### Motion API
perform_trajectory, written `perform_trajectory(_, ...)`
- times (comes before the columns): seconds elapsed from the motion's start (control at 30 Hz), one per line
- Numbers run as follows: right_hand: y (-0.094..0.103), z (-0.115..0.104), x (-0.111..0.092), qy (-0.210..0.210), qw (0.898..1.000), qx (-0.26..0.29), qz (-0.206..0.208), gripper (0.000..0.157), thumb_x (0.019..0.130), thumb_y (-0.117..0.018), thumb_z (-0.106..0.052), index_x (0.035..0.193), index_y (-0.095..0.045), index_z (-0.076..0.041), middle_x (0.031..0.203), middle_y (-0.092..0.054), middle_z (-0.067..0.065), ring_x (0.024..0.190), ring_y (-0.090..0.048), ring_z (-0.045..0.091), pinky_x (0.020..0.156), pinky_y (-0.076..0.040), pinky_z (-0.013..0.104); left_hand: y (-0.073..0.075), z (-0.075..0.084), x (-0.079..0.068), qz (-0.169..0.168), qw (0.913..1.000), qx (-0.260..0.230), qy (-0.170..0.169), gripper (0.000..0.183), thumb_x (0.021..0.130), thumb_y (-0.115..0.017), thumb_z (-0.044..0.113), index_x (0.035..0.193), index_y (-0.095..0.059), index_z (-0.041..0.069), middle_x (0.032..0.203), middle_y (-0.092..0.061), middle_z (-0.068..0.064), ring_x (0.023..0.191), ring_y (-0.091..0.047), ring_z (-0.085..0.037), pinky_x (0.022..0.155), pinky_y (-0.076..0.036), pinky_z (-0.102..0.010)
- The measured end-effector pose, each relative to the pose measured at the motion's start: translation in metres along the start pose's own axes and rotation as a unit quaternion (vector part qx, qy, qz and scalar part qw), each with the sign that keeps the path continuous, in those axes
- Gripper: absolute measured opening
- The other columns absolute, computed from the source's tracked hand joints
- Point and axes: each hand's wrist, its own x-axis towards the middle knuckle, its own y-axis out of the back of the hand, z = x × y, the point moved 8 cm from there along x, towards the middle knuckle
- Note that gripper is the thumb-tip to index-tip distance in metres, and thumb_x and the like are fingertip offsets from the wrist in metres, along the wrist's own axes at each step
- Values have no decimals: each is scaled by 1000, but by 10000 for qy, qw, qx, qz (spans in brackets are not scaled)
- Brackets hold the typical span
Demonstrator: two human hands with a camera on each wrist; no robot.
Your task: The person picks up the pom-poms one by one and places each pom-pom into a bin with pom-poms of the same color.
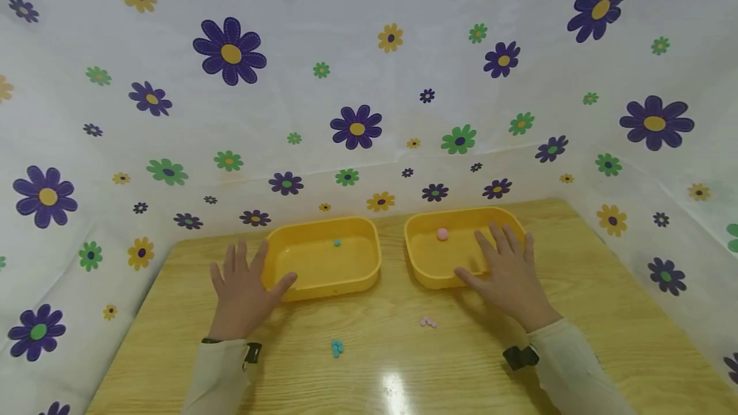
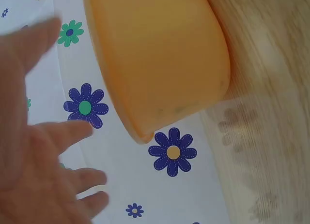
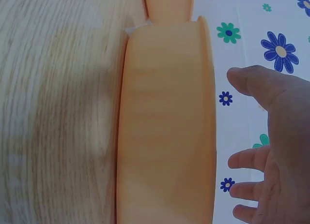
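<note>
Left hand (image 1: 243,293) spread wide, holding nothing, at 8 o'clock of left tray (image 1: 346,287); right hand (image 1: 512,282) same, at 4 o'clock of right tray (image 1: 438,282). Any tray grip likely wants even, level support: pink ball (image 1: 442,234), right tray's 10 o'clock, may roll.

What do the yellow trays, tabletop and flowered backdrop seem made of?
Left yellow tray and right yellow tray: probably moulded plastic, smooth and satin; rounded corners, even colour.
Tabletop: wood or wood-look laminate, glossy; grain lines and bright glare.
Flowered backdrop: thin fabric or plastic sheeting, fairly matte; soft creases show.
</note>
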Motion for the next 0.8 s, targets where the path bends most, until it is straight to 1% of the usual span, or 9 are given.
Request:
perform_trajectory(0.07, 1, -1, 0, -5, 10000, 60, -12, 86, 95, -64, -59, 150, -46, 4, 161, -29, 33, 150, -19, 53, 118, 3, 73, 2, 2, 1, 174, 9998, -57, -86, 88, 97, -58, 63, 159, -35, 4, 160, -20, -36, 149, -12, -56, 113, -5, -79)
perform_trajectory(0.13, 2, -1, 0, -24, 9999, 116, -20, 85, 95, -64, -58, 150, -46, 4, 161, -29, 33, 150, -19, 52, 119, 5, 72, 4, 3, 2, 266, 9994, -200, -127, 82, 100, -60, 56, 158, -37, 2, 159, -23, -36, 148, -16, -56, 114, -10, -76)
perform_trajectory(0.23, 4, -2, 0, -27, 9998, 181, -55, 85, 95, -63, -58, 151, -46, 4, 161, -29, 33, 150, -19, 52, 119, 6, 71, 4, 4, 3, 311, 9986, -417, -116, 77, 101, -62, 47, 156, -38, 0, 159, -26, -36, 146, -22, -56, 116, -18, -72)
perform_trajectory(0.33, 3, -4, 0, -17, 9997, 241, -85, 84, 96, -63, -57, 150, -45, 4, 161, -29, 32, 150, -20, 51, 119, 5, 71, 4, 0, 3, 261, 9982, -549, -15, 71, 102, -63, 40, 155, -39, -1, 155, -34, -34, 142, -31, -54, 115, -28, -70)
perform_trajectory(0.43, 2, -5, 0, 8, 9996, 258, -83, 83, 96, -64, -55, 150, -47, 5, 160, -31, 32, 150, -21, 51, 119, 2, 72, 4, -11, 5, 289, 9976, -628, 65, 63, 103, -62, 35, 153, -43, 1, 148, -44, -30, 136, -41, -50, 110, -37, -68)
perform_trajectory(0.6, 1, -7, 1, -11, 9995, 262, -149, 80, 96, -64, -55, 148, -48, 4, 158, -34, 32, 149, -24, 51, 119, -2, 72, 6, -35, 9, 167, 9961, -789, 357, 59, 107, -54, 36, 153, -42, 1, 139, -54, -27, 125, -52, -46, 103, -45, -65)
perform_trajectory(0.63, 1, -7, 1, -18, 9995, 270, -158, 80, 96, -64, -55, 148, -49, 4, 157, -36, 32, 148, -25, 51, 119, -3, 72, 7, -39, 10, 102, 9957, -813, 441, 60, 108, -51, 37, 154, -41, 2, 136, -57, -26, 122, -56, -44, 101, -47, -64)
perform_trajectory(0.7, 2, -9, 1, 17, 9995, 288, -145, 77, 96, -65, -53, 145, -52, 5, 154, -41, 32, 146, -30, 50, 120, -5, 71, 8, -48, 11, -54, 9942, -894, 589, 60, 109, -49, 39, 156, -39, 2, 127, -64, -23, 109, -62, -39, 94, -52, -59)
perform_trajectory(0.8, 4, -14, 0, 193, 9993, 319, -22, 67, 95, -69, -48, 136, -59, 5, 143, -54, 28, 137, -44, 47, 120, -13, 69, 7, -59, 11, -348, 9913, -1034, 738, 61, 108, -48, 42, 155, -41, 4, 114, -70, -18, 90, -65, -30, 81, -56, -48)
